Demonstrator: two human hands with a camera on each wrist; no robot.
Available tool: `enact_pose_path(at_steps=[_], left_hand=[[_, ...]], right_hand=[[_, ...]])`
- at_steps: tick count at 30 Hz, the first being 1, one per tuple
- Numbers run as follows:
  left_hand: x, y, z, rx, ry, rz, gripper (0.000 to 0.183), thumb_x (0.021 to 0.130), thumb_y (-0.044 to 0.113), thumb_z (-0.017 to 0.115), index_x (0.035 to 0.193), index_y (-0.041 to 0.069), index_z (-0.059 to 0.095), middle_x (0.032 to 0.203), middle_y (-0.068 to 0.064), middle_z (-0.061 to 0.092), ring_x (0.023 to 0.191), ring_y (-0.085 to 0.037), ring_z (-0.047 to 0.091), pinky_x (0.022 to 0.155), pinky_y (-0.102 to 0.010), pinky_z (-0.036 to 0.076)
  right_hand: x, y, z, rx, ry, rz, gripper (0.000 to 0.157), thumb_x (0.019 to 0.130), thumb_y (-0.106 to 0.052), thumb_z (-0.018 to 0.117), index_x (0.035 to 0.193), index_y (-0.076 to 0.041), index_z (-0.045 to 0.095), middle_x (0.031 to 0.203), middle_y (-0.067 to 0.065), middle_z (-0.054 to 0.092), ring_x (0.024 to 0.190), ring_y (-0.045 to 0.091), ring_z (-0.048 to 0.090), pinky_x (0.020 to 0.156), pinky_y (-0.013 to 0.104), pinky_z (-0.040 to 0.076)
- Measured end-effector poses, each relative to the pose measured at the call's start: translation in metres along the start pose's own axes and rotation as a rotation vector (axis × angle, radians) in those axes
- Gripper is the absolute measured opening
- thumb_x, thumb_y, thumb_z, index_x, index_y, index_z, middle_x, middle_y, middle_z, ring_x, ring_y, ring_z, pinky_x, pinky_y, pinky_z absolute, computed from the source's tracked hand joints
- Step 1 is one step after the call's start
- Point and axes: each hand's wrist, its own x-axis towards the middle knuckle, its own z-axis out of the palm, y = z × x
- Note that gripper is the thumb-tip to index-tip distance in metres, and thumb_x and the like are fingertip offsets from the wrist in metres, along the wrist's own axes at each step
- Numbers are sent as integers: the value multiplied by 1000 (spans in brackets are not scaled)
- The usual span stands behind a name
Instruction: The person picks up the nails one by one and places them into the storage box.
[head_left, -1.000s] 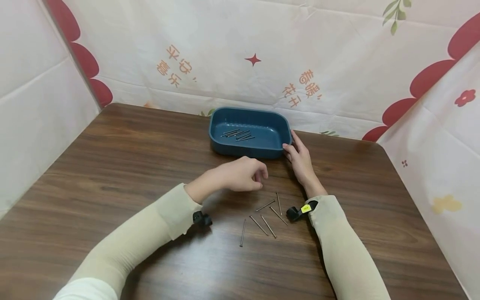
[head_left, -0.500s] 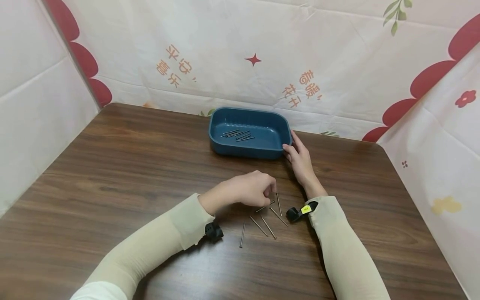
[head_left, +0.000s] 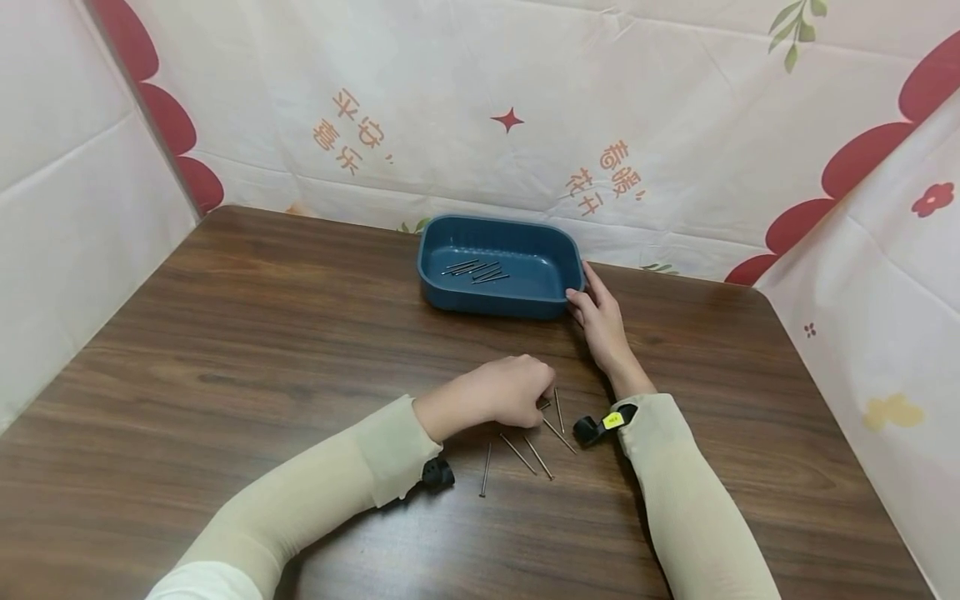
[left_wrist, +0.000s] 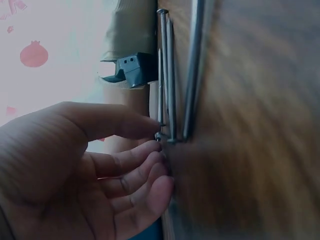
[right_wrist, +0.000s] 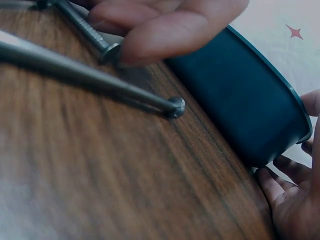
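Observation:
Over the scattered nails, my left hand (head_left: 498, 393) is lowered with its fingers curled. Its thumb and index finger pinch the end of a nail (head_left: 545, 405) lying on the table; most of that nail is hidden beneath the hand. Close by lie several more loose steel nails (head_left: 518, 453). My right hand (head_left: 600, 327) grips the near right corner of a blue rectangular tray (head_left: 491, 303), thumb at the rim and fingers along the outside wall. Inside the tray, several nails (head_left: 491, 276) rest in a loose row toward the left.
A brown wood-grain table (head_left: 247, 350) carries everything. Behind it hangs a white printed cloth (head_left: 450, 83), with the tray close to it. A black wrist camera (head_left: 592, 427) sits on the right cuff, just right of the loose nails.
My left hand has moved from in front of the tray, right and toward me, down onto the loose nails, and its fingers have closed around a nail's end. My right hand and the tray stay put.

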Motion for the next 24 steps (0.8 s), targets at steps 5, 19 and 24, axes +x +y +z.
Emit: enact_pose_path(at_steps=[5, 19, 24], left_hand=[[1, 5, 2, 36, 9, -15, 19, 86, 12, 72, 104, 13, 67, 102, 3, 66, 87, -11, 61, 76, -25, 51], [5, 8, 5, 79, 32, -44, 15, 86, 10, 73, 99, 12, 68, 97, 2, 68, 82, -12, 60, 69, -26, 50], [4, 10, 6, 67, 32, -56, 10, 87, 8, 72, 93, 13, 67, 88, 4, 65, 75, -11, 57, 63, -25, 46]], right_hand=[[0, 0, 0, -5, -2, -3, 63, 106, -29, 47, 162, -32, 17, 165, 9, 32, 147, 25, 42, 119, 42, 37], [1, 2, 0, -12, 9, -13, 63, 106, -30, 47, 162, -30, 18, 164, 10, 34, 146, 25, 44, 118, 43, 37], [1, 2, 0, -5, 8, -12, 65, 106, -31, 47, 163, -25, 17, 164, 12, 34, 147, 26, 42, 119, 44, 36]])
